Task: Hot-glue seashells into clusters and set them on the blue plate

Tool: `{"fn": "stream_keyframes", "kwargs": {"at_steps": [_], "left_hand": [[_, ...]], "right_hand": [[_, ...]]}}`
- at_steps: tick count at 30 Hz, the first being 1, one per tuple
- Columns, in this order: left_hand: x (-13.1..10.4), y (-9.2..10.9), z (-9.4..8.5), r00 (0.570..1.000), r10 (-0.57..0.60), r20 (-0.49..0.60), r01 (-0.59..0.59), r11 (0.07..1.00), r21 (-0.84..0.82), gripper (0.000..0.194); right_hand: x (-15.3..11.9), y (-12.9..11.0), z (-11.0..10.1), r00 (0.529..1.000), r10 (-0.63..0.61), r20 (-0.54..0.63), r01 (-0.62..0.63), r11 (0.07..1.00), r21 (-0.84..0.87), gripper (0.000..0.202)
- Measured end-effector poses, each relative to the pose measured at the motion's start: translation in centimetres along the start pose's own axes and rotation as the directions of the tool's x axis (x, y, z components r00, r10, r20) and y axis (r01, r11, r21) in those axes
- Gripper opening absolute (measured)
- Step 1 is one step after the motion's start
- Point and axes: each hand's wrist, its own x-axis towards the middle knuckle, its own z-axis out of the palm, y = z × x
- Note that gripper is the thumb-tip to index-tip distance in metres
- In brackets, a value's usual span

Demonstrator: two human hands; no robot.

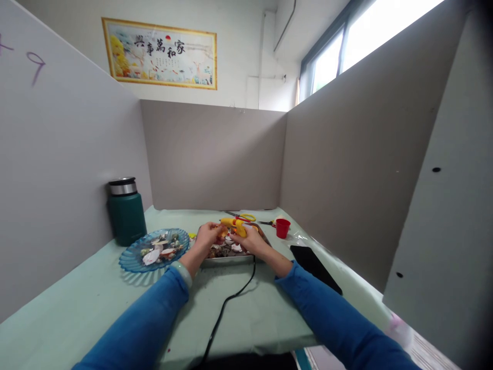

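Yellow plastic marks the hot glue gun [234, 225] gripped in the right hand [249, 239], fingers wrapped around its handle, the nozzle pointing left toward the left hand [207, 236]. That hand pinches a small orange-tinted piece [224, 232] — probably a shell, though it is too small to tell — right at the nozzle tip. Both hands hover over a shallow metal tray [231, 260] scattered with shell fragments, which sits on the pale green table cover [246, 313]. The gun's black cord [227, 303] trails from the tray's near edge back toward the person.

Just left of the tray, a blue glass plate [131, 263] holds more shells and pebbles; behind it stands a dark green thermos [126, 210] against the partition. Beyond the hands lie yellow-handled scissors [246, 217] and a small red cup [282, 227], and a black phone [314, 267] rests to the right.

The likeliest trouble is a burn: the left fingertips sit almost against the nozzle, so a squeeze too many could send glue onto skin. The pinched piece is tiny, and a slip would drop it among the fragments below. The cord runs close by the right forearm — a snag there could jerk the gun off its aim.
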Motion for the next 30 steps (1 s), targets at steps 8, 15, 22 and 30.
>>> {"fn": "stream_keyframes", "kwargs": {"at_steps": [8, 15, 22, 30], "left_hand": [[-0.21, 0.32, 0.1, 1.0, -0.013, 0.004, 0.013, 1.0, 0.025, 0.016], [-0.12, 0.25, 0.04, 1.0, -0.007, 0.0, 0.007, 1.0, -0.002, 0.016], [0.09, 0.21, 0.15, 1.0, -0.001, 0.006, 0.001, 1.0, 0.011, 0.02], [0.16, 0.09, 0.09, 0.999, 0.024, 0.03, -0.024, 1.0, 0.004, 0.016]], "right_hand": [[0.51, 0.67, 0.04, 1.0, -0.016, 0.01, 0.016, 1.0, -0.01, 0.033], [0.5, 0.7, 0.13, 1.0, 0.025, -0.006, -0.025, 1.0, -0.006, 0.035], [0.53, 0.78, -0.13, 0.999, -0.043, -0.026, 0.042, 0.997, -0.067, 0.038], [0.16, 0.28, -0.21, 0.999, -0.02, -0.025, 0.018, 0.997, -0.069, 0.04]]}}
